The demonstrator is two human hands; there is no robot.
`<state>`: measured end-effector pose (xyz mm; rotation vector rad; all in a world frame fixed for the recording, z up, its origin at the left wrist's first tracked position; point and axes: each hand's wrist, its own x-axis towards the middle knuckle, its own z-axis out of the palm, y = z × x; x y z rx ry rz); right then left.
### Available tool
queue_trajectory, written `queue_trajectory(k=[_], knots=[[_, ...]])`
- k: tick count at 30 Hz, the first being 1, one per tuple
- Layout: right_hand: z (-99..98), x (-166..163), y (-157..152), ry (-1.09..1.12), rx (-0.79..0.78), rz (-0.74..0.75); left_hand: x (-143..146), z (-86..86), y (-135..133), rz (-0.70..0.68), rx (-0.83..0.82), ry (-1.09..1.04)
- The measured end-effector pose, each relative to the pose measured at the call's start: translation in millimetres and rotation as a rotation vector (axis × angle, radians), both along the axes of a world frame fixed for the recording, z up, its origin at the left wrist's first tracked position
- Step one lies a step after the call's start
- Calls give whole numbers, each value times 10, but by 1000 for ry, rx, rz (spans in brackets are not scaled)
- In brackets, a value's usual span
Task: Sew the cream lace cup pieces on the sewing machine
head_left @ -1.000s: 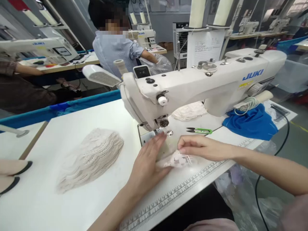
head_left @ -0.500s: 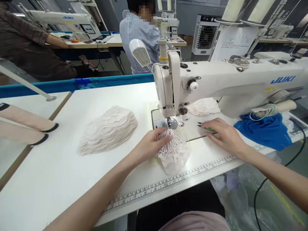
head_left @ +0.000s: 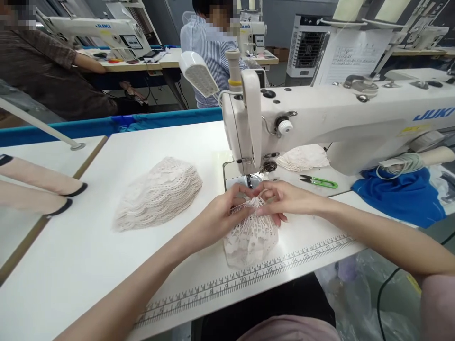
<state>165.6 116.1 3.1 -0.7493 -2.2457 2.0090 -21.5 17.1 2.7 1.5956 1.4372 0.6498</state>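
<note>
Head view. Grip: my left hand (head_left: 220, 218) and my right hand (head_left: 287, 199) both pinch the gathered top edge of one lace piece (head_left: 250, 234). The fingertips of the two hands meet over it, so each grip is closed on the fabric and neither is released. The lace piece lies on the white counter (head_left: 106, 265), directly in front of the presser foot (head_left: 250, 180) of the sewing machine (head_left: 320, 118). Its pinched end points toward the needle, and its loose, wider end trails back toward me, reaching almost to the printed ruler strip (head_left: 249, 277). Its long axis therefore runs from me to the machine, in line with the feed. The pinched edge sits just beside the foot but not under it. Both hands are about equally near the foot, the left coming in from the lower left and the right from the right side.

A stack of lace pieces (head_left: 159, 192) lies well apart, to the left. The green thread snips (head_left: 318, 181) lie near the right hand, untouched. A blue cloth (head_left: 398, 196) lies farther right, under the machine arm. A second person in a striped shirt (head_left: 209, 52) works at another counter behind.
</note>
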Motion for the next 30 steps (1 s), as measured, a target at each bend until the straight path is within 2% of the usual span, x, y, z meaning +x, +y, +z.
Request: queue_trajectory(k=[4,8,12,14,16,21,26,30], knots=[[-69,-147,117,-19,-29,-1,-81,-27,17,38,74,156],[-119,-113,62,33,56,-83,-72,-116,57,61,235,293],[-170,-49,-27,90,382,-146,-17,-261,29,91,527,424],[-217,-29,-45,142,584,-129,-8,-317,-2,112,676,478],[-266,-18,-49,234,748,-98,-10,-345,-28,119,758,501],[-303,-17,-50,416,1000,-43,-13,-330,-41,116,774,504],[-309,-26,-53,458,1213,-20,-10,-342,-48,122,798,516],[-356,-6,-62,566,1513,-41,-22,-372,-70,110,808,471]])
